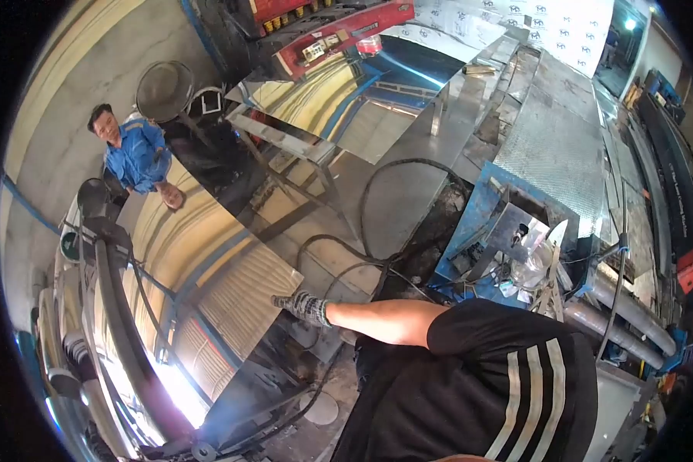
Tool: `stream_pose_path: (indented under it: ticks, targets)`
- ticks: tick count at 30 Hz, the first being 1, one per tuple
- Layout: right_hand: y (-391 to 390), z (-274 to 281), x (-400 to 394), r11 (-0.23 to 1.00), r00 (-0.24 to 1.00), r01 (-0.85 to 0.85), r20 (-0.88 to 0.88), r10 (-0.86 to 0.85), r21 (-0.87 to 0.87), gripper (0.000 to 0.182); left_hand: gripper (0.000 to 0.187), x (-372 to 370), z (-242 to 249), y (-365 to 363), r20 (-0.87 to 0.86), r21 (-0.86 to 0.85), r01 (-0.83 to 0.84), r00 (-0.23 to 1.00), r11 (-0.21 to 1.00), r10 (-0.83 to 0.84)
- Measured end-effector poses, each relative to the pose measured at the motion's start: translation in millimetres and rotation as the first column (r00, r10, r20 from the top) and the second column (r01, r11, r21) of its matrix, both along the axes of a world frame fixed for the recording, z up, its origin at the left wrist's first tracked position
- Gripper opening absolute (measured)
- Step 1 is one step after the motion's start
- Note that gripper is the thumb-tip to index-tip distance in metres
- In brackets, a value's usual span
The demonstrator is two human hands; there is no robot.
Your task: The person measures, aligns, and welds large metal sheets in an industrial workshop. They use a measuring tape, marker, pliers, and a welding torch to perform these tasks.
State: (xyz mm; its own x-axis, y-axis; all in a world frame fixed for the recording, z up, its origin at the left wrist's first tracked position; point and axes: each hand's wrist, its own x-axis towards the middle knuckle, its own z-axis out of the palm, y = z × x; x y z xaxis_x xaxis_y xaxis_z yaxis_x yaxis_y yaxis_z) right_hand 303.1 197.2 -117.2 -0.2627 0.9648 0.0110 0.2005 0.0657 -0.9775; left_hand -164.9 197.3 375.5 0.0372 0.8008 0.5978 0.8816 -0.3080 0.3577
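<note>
My right hand [304, 308], in a grey knitted glove, reaches left and grips the near edge of a large, shiny metal sheet [231, 285] close to its corner. Its fingertips lie against the edge, and the fingers look pressed together. The sheet is tilted and mirrors yellowish, ribbed surfaces and blue bars. At its far end stands a co-worker [135, 154] in blue, whose reflection shows in the sheet. My left hand is out of view.
Behind the sheet are a metal trestle [285, 138] and a red machine [343, 38]. Black cables [366, 192] loop over the floor. A blue workbench [458, 246] with tools and patterned metal plates [550, 131] are on the right. Curved dark tubing [127, 331] stands at left.
</note>
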Motion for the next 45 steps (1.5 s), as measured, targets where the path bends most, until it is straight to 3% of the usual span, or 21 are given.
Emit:
stream_pose_path:
  ticks: [1,3,7,9,10,13,14,17,19,21,22,26,28,31,32,34,38,40,41,43,45]
  targets:
    - [8,-22,0,1.0,1.0,0.005,0.002,-0.005,0.005,0.043,0.039,-4,-4,-6,0.019,-0.004,-0.008,1.0,1.0,0.008]
    - [15,-35,3,0.759,0.703,-0.282,0.664,-0.253,0.587,0.054,0.039,-19,-11,-17,0.052,-0.014,-0.026,0.998,1.0,0.026]
    - [25,-41,8,0.755,0.556,-0.313,0.756,-0.346,0.576,0.061,0.039,-52,-26,-36,0.118,-0.041,-0.064,0.991,0.997,0.068]
    - [39,-66,3,0.578,0.886,-0.011,0.276,-0.373,0.816,0.061,0.039,-65,-33,-47,0.148,-0.062,-0.087,0.984,0.994,0.096]
    - [37,-72,5,0.634,0.739,-0.142,0.507,-0.442,0.76,0.057,0.039,-74,-36,-52,0.161,-0.074,-0.101,0.981,0.992,0.112]
    - [45,-83,15,0.491,0.686,-0.159,0.454,-0.569,0.856,0.054,0.039,-91,-42,-71,0.199,-0.11,-0.145,0.966,0.983,0.165]
    - [25,-24,30,0.903,0.9,-0.059,0.414,-0.137,0.426,0.054,0.039,-97,-46,-77,0.214,-0.123,-0.161,0.959,0.979,0.185]
    - [46,-82,22,0.723,0.921,0.075,0.231,-0.315,0.686,0.051,0.039,-112,-52,-94,0.25,-0.166,-0.204,0.938,0.965,0.241]
    - [26,-18,43,0.842,0.899,0.039,0.349,-0.264,0.537,0.048,0.039,-121,-57,-101,0.273,-0.194,-0.228,0.921,0.954,0.276]
    - [8,39,56,0.974,0.975,0.138,-0.149,-0.165,-0.179,0.044,0.039,-129,-59,-109,0.291,-0.224,-0.254,0.904,0.941,0.313]
    - [34,-52,42,0.914,0.975,0.2,0.024,-0.222,0.352,0.046,0.039,-136,-58,-115,0.299,-0.242,-0.268,0.894,0.933,0.334]
    - [-2,68,84,0.99,0.989,0.141,-0.04,-0.14,0.023,0.047,0.039,-169,-52,-151,0.301,-0.32,-0.348,0.844,0.881,0.443]
    - [5,67,87,0.974,0.871,0.075,0.462,-0.168,0.213,0.034,0.039,-190,-47,-175,0.302,-0.351,-0.397,0.81,0.848,0.503]
    - [-16,123,95,0.978,0.612,0.065,0.766,-0.196,0.199,0.04,0.039,-256,-50,-212,0.305,-0.378,-0.46,0.758,0.804,0.576]
    - [-2,77,104,0.98,0.617,0.048,0.766,-0.181,0.194,0.04,0.04,-236,-48,-211,0.238,-0.317,-0.49,0.788,0.812,0.568]
    - [35,-11,100,0.944,0.937,0.229,0.209,-0.28,0.238,0.05,0.042,-233,-50,-217,0.16,-0.258,-0.531,0.801,0.807,0.577]
    - [32,6,116,0.976,0.957,0.199,-0.232,-0.174,0.091,0.06,0.035,-278,-52,-208,-0.133,-0.166,-0.499,0.866,0.851,0.482]
    - [22,55,115,0.852,0.834,0.302,-0.314,-0.454,-0.427,0.044,0.035,-267,-45,-206,-0.193,-0.221,-0.499,0.865,0.838,0.464]
    - [19,65,113,0.86,0.841,0.286,-0.32,-0.437,-0.423,0.044,0.034,-247,-44,-202,-0.127,-0.219,-0.555,0.831,0.802,0.541]
    - [5,80,109,0.807,0.406,-0.05,-0.75,-0.522,-0.589,0.057,0.037,-239,-48,-206,-0.058,-0.22,-0.614,0.784,0.758,0.618]
    - [-1,99,100,0.772,0.269,-0.2,-0.791,-0.549,-0.604,0.058,0.037,-258,-51,-209,0.263,-0.286,-0.374,0.855,0.882,0.447]
